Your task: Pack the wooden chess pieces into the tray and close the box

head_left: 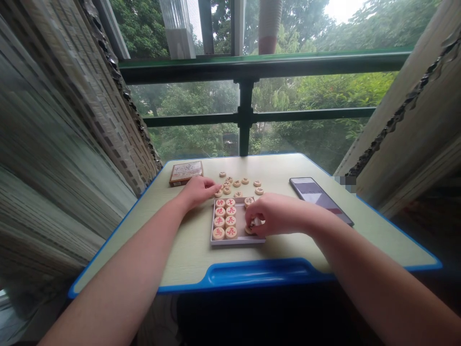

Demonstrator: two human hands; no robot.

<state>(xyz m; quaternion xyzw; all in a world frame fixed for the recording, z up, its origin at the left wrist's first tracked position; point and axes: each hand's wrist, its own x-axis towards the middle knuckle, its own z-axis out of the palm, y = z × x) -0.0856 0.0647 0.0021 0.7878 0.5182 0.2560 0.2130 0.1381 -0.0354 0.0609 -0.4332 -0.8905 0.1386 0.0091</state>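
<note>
My right hand (270,214) is at the right side of a shallow white box (238,241), its fingers closed on a round wooden xiangqi piece (249,230) low in the box. My left hand (200,191) reaches out palm down, its fingertips touching a loose xiangqi piece (218,193) just behind the box's back left corner. Two columns of red-marked pieces (231,221) fill the box's left half. A dark-marked piece (248,202) lies in its back right corner. My right hand hides part of the box's right side.
Several loose pieces (236,183) lie scattered behind the box on a pale, blue-edged table (187,269). A brown patterned box (186,173) stands at the back left. On the right, a phone (320,199) lies beyond my right forearm. Curtains and a railed window surround the table.
</note>
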